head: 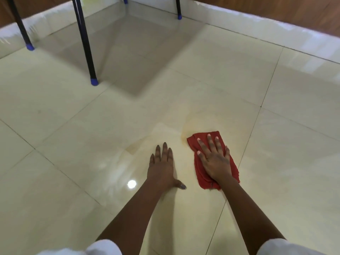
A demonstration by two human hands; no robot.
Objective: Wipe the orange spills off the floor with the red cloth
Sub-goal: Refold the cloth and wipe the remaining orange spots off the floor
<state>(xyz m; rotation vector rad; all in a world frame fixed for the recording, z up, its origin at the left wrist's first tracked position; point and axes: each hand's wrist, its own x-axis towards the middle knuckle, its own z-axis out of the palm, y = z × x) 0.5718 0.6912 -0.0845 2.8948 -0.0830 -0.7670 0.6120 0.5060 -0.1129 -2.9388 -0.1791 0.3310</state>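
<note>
Because the glossy cream tiled floor (202, 74) takes up nearly the whole view, it sets the terms for everything else: it is smooth and reflective, so a flat palm should slide a cloth across it easily, and open tile runs ahead of both sets of fingertips and out to either side. Up ahead, well apart from the fingers, stand 4 dark table legs with blue caps, the nearest table leg (86, 45) off to the far left of the left fingertips, so I judge they will not hem in the strokes. Just beyond and to the left of the right fingertips lies the faint orange spill (198, 118), a pale smear whose darker rim touches the cloth's front-left corner; a second, dimmer orange patch (131, 149) sits just left of the left fingertips. The red cloth (199, 169) lies folded and flat on the tile under the right hand (214, 161), whose fingers are spread and pressed down on it, not curled around it, presumably to keep broad pressure on the fabric. The left hand (162, 167) rests empty on bare tile just beside the cloth, fingers straight and together, thumb out, most likely as a prop for body weight. A grout line (248, 138) runs just right of the cloth. Most of the orange looks thinned but not gone.
</note>
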